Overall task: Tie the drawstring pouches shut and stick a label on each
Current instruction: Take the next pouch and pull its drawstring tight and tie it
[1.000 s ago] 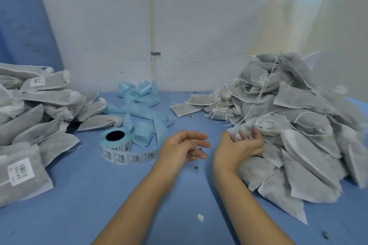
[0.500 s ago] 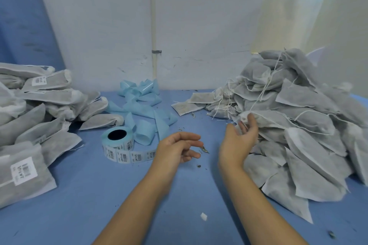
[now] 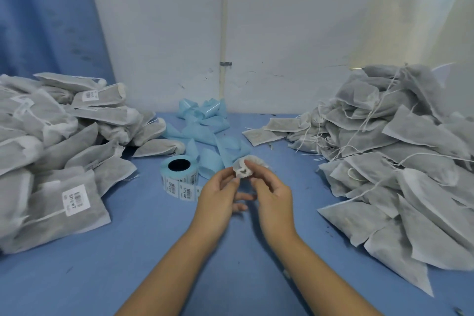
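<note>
so the right hand [image 3: 274, 200] is back from the untied pile [image 3: 400, 161] at the right with a fresh pouch [image 3: 247, 168], which it and the left hand [image 3: 220, 195] now pinch mid-frame by the label roll [image 3: 179, 172], so tying's probably next

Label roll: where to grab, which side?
Probably pinch the label roll across its outer wall from above: it lies flat, core hole up. Come from its left; backing scraps crowd the right, label strip trails in front. Left hand and right hand pinch a pouch.
</note>
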Demonstrator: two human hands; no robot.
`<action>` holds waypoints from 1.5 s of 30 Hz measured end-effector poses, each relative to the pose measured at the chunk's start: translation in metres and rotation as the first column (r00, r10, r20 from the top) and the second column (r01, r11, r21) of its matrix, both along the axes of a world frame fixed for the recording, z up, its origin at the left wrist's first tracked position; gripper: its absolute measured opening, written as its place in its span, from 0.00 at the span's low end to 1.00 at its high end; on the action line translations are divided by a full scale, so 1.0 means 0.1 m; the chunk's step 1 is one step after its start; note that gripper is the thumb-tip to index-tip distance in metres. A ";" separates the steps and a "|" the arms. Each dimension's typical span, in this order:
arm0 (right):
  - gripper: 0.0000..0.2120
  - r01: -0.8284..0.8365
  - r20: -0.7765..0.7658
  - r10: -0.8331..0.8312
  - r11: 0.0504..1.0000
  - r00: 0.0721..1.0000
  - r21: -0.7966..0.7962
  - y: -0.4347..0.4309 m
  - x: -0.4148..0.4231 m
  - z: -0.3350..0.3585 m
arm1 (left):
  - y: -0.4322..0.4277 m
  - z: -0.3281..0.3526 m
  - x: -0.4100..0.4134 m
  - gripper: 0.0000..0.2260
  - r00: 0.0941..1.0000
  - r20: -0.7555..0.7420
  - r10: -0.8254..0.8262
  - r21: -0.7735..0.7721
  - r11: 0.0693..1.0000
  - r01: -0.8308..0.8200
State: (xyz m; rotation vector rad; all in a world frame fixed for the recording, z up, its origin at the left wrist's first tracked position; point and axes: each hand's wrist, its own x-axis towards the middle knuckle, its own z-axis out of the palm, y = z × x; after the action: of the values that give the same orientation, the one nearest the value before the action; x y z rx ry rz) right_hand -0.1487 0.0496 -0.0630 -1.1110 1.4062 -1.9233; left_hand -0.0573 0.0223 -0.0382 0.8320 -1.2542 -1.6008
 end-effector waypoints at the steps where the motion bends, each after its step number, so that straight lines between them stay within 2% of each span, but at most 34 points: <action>1: 0.21 -0.006 -0.013 0.006 1.000 1.000 0.009 0.01 0.01 -0.01 | 0.01 -0.01 -0.01 0.11 1.000 -0.002 0.003 0.006 1.000 -0.003; 7: 0.20 0.091 -0.132 -0.081 0.993 0.988 0.071 0.04 0.05 -0.02 | 0.03 -0.07 -0.03 0.08 0.993 -0.022 0.114 -0.004 0.993 -0.114; 11: 0.18 0.141 -0.116 -0.133 0.988 0.984 0.065 0.04 0.01 -0.01 | -0.01 -0.07 -0.03 0.03 0.983 -0.026 0.181 -0.003 0.983 -0.181; 13: 0.17 0.165 -0.104 -0.156 0.983 0.982 0.082 0.04 -0.03 -0.01 | -0.02 -0.09 -0.04 0.01 0.990 0.042 0.138 -0.017 0.990 -0.137; 15: 0.16 0.149 -0.072 -0.143 0.985 0.987 0.089 0.04 -0.05 -0.01 | 0.00 -0.12 -0.06 0.04 0.996 0.089 0.003 -0.001 1.000 -0.003; 17: 0.14 0.108 -0.034 -0.105 0.989 0.994 0.103 0.03 -0.05 -0.01 | 0.03 -0.14 -0.08 0.05 0.995 0.031 -0.096 0.083 0.992 0.093; 20: 0.16 0.147 -0.034 -0.143 0.974 0.989 0.173 -0.01 -0.07 -0.06 | 0.05 -0.18 -0.08 0.07 0.995 -0.051 -0.085 0.123 0.988 0.091; 22: 0.12 0.222 -0.083 -0.208 0.948 0.975 0.227 -0.01 -0.08 -0.04 | 0.04 -0.20 -0.07 0.10 0.996 -0.048 -0.071 0.089 0.993 0.075; 23: 0.09 0.208 -0.080 -0.194 0.947 0.978 0.245 0.00 -0.07 -0.03 | 0.04 -0.21 -0.06 0.12 0.997 -0.028 -0.074 0.064 0.995 0.076; 25: 0.14 0.068 -0.041 -0.059 0.958 0.997 0.277 0.02 -0.05 -0.02 | 0.03 -0.22 -0.07 0.14 0.996 0.030 -0.078 0.019 0.997 0.078; 27: 0.13 -0.073 0.047 0.063 0.963 0.997 0.258 0.03 -0.02 0.01 | 0.04 -0.23 -0.08 0.15 0.994 0.081 -0.076 -0.008 0.997 0.077; 30: 0.11 -0.033 0.091 0.010 0.964 0.996 0.263 0.01 -0.03 0.05 | 0.05 -0.23 -0.10 0.19 0.990 0.109 -0.094 -0.016 0.995 0.096; 33: 0.12 -0.006 0.211 -0.058 0.958 0.976 0.287 -0.01 -0.07 0.09 | 0.05 -0.24 -0.13 0.18 0.987 0.154 -0.041 -0.025 0.999 0.046; 36: 0.10 -0.054 0.311 -0.051 0.947 0.949 0.318 -0.01 -0.14 0.15 | 0.03 -0.27 -0.10 0.16 0.972 0.233 0.029 -0.095 0.995 -0.007; 41: 0.08 -0.121 0.478 -0.039 0.947 0.877 0.298 -0.03 -0.18 0.18 | 0.04 -0.28 -0.09 0.17 0.958 0.285 0.034 -0.211 0.977 0.028; 43: 0.08 -0.088 0.461 -0.050 0.958 0.886 0.274 -0.04 -0.20 0.17 | 0.10 -0.30 -0.07 0.14 0.938 0.336 0.081 -0.329 0.944 0.037; 45: 0.09 -0.007 0.379 -0.091 0.968 0.921 0.250 -0.03 -0.25 0.13 | 0.12 -0.30 -0.01 0.15 0.875 0.434 0.216 -0.468 0.884 0.015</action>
State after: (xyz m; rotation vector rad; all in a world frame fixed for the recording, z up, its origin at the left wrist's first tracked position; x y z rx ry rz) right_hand -0.1732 0.0463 -0.0499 -0.5479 1.4003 -1.8094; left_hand -0.0583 0.0340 -0.0683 0.9928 -1.8154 -0.9612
